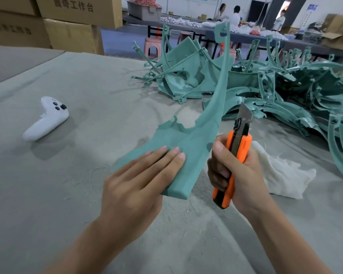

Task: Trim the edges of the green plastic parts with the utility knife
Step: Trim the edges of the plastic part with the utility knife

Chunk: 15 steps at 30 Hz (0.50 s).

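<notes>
The left hand (139, 180) lies with straight, closed fingers flat on the wide near end of a curved green plastic part (188, 139). The part's long axis rises from there up and away, above the grey surface (67, 194). Just beside it, the right hand (246, 175) grips the utility knife (246, 143), blade pointing up and away. More green parts (285, 91) are piled behind.
</notes>
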Each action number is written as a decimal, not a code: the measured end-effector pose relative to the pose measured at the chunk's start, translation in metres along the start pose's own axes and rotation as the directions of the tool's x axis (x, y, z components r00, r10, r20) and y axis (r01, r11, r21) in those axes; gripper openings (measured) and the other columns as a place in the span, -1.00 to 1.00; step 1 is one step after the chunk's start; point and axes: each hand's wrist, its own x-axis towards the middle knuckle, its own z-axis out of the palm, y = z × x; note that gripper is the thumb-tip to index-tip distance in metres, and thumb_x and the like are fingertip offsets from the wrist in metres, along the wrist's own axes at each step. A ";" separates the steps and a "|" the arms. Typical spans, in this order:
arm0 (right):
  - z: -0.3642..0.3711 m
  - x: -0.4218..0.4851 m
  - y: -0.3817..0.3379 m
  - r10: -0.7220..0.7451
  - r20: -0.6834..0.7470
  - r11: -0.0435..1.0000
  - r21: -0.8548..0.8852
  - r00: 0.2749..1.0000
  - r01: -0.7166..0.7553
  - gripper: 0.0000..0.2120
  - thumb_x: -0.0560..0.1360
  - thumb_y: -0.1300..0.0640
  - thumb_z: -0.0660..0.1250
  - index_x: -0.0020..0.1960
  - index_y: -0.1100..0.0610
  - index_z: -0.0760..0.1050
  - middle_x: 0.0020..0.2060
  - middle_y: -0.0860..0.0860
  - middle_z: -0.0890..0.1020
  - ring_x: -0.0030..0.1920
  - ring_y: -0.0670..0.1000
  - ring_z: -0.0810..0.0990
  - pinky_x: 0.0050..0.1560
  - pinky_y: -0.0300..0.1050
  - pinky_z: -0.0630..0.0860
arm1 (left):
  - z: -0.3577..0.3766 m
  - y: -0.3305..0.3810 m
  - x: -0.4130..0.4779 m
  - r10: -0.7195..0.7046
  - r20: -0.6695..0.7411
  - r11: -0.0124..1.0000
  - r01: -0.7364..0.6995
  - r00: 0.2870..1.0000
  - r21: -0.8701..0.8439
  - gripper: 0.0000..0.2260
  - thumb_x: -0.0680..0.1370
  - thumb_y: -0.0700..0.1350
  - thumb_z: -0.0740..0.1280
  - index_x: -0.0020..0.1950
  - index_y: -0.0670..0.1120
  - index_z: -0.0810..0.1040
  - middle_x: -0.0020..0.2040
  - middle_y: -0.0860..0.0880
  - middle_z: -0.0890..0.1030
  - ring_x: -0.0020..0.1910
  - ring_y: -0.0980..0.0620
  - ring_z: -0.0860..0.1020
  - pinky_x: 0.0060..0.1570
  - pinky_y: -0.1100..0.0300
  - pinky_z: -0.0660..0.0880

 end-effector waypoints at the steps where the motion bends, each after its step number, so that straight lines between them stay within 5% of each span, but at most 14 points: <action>1: 0.000 0.000 -0.001 0.018 -0.013 1.000 0.015 1.000 -0.017 -0.90 0.43 0.08 0.43 -0.24 -0.03 0.53 -0.56 -0.05 0.28 -0.60 -0.08 0.22 -0.56 -0.30 0.22 | 0.000 0.000 0.000 0.003 0.007 1.000 -0.003 1.000 -0.005 -0.60 0.60 -0.37 0.02 0.18 -0.18 0.61 0.17 -0.03 0.62 0.20 0.02 0.58 0.11 0.03 0.56; 10: 0.005 -0.004 0.000 0.049 0.052 0.999 -0.012 0.997 -0.048 -0.80 0.47 0.18 0.36 -0.32 0.05 0.47 -0.59 -0.02 0.29 -0.61 -0.07 0.24 -0.55 -0.29 0.25 | 0.004 0.004 -0.001 -0.101 0.146 0.969 0.131 0.984 -0.209 -0.41 0.26 -0.41 0.37 0.29 -0.15 0.53 0.27 -0.01 0.57 0.27 0.07 0.53 0.21 0.10 0.51; 15: 0.010 -0.005 0.002 -0.070 0.027 0.975 -0.210 0.997 0.074 -0.68 0.50 -0.11 0.39 -0.26 0.12 0.56 -0.56 -0.03 0.31 -0.56 -0.05 0.25 -0.52 -0.21 0.24 | 0.005 0.010 -0.001 -0.266 0.100 0.941 0.281 0.959 -0.186 -0.56 0.34 -0.40 0.39 0.20 -0.19 0.60 -0.13 0.16 0.57 -0.11 0.31 0.47 -0.04 0.67 0.27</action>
